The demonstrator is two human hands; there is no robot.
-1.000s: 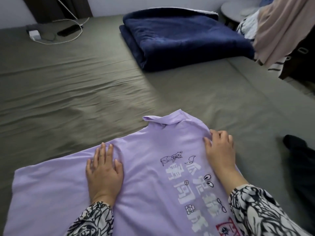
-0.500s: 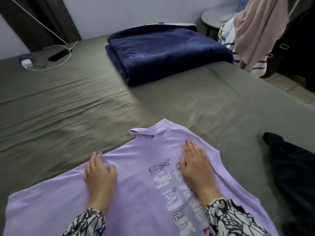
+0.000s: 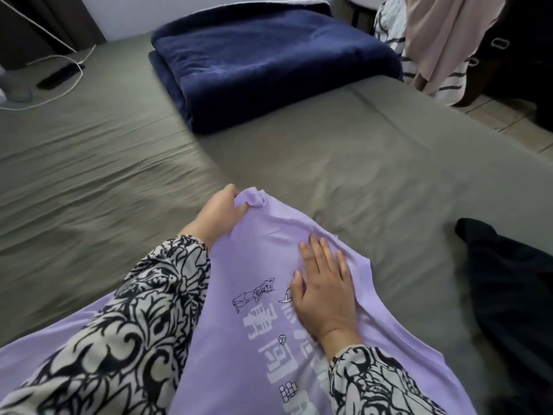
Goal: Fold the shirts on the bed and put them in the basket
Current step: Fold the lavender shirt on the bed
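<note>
Across the whole view lies the bed [image 3: 344, 163], covered with a creased olive-grey sheet. On its far part rests a folded navy blanket [image 3: 269, 64], well apart from the work area. At the near edge lies the lilac shirt [image 3: 254, 259], spread flat on the sheet with its printed side up; pale characters and small line drawings of animals run down its middle toward the viewer. Its far end, at the collar, is lifted off the sheet and bunched. A dark garment [image 3: 508, 295] lies on the bed at the right, near the shirt but not touching it. Clothes in beige and striped fabric [image 3: 443, 37] hang beyond the bed at the upper right. At the far left of the bed are a white cable [image 3: 59, 94] and a flat black device [image 3: 59, 76]; what the device is cannot be told.

Both arms wear black-and-white patterned sleeves [image 3: 134, 324]. The left hand [image 3: 218, 214] reaches over the shirt to its far end, where fingers and thumb are curled round the bunched collar fabric and grip it. The right hand [image 3: 326, 289] lies palm down on the upper part of the shirt, fingers straight and slightly spread, pressing the cloth against the bed just beside the print. No basket shows in the view.
</note>
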